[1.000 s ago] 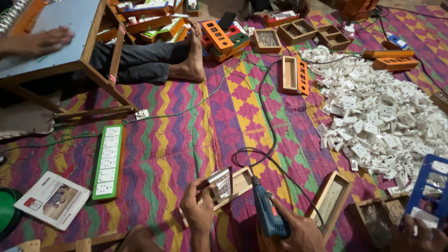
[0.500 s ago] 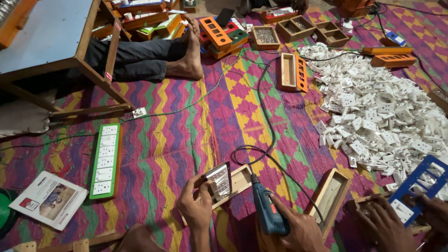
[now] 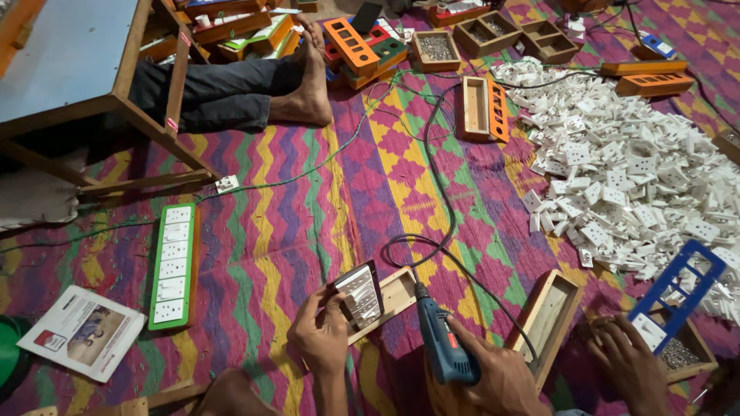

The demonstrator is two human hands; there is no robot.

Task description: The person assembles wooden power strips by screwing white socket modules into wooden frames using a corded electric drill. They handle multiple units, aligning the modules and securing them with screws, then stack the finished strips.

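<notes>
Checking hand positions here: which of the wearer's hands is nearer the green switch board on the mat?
Left. The left hand is right of the green switch board; the right hand, gripping the blue drill, is farther right.

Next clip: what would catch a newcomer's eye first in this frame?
First, the big heap of white socket parts spread over the zigzag-patterned mat at right. Then, at bottom centre, the right hand gripping a blue corded drill, while the left hand steadies a socket plate on a small wooden box. At far left lies a green-framed switch board, and another person's hand enters at bottom right.
</notes>
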